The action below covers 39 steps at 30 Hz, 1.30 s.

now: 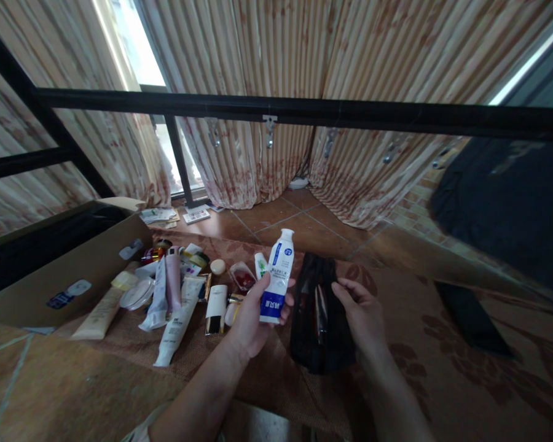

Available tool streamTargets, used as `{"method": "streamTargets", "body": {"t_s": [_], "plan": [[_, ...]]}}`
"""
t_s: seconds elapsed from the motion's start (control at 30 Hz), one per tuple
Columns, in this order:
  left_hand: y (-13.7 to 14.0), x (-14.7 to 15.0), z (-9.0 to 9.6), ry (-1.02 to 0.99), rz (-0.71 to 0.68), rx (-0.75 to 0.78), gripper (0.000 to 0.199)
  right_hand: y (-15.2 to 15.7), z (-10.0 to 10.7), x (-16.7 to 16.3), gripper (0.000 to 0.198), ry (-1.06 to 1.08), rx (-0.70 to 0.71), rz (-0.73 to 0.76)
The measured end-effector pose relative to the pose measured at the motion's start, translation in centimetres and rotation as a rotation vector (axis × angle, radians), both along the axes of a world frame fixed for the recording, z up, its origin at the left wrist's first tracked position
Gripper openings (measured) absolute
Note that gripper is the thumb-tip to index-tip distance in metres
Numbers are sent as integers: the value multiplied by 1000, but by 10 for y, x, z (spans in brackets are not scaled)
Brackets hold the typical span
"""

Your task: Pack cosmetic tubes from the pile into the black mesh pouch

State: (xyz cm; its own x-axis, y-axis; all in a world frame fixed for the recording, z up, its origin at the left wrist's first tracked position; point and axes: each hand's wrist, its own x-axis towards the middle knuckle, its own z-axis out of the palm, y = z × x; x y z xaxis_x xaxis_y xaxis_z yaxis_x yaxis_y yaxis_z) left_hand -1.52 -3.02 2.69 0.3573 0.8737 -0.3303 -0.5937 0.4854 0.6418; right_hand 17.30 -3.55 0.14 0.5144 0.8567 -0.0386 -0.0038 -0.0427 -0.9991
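A white tube with blue bands and a white cap (279, 270) is held upright in my left hand (253, 322), thumb across its front and fingers behind. My right hand (362, 310) pinches the right edge of a black pouch (306, 331). The pouch lies with its mouth parted, and a shiny slim item (321, 310) shows inside; what it is I cannot tell. Close behind my left hand are a small white tube with green print (260, 265) and a clear container with dark red contents (243, 276).
Cosmetic tubes (179, 319), jars and bottles lie in a cluster on the brown patterned cloth (396, 307). A cardboard box (96, 276) stands at the left, and a dark flat phone-like slab (474, 319) lies at the right. A black metal rail (304, 113) crosses before the curtains.
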Motion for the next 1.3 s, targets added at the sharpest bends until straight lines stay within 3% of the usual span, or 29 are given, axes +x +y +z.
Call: {"method": "streamTargets", "body": {"t_s": [1.3], "plan": [[0,0,-2,-12,-3,2,50,1,-5,1,39,-37,1,6]]}}
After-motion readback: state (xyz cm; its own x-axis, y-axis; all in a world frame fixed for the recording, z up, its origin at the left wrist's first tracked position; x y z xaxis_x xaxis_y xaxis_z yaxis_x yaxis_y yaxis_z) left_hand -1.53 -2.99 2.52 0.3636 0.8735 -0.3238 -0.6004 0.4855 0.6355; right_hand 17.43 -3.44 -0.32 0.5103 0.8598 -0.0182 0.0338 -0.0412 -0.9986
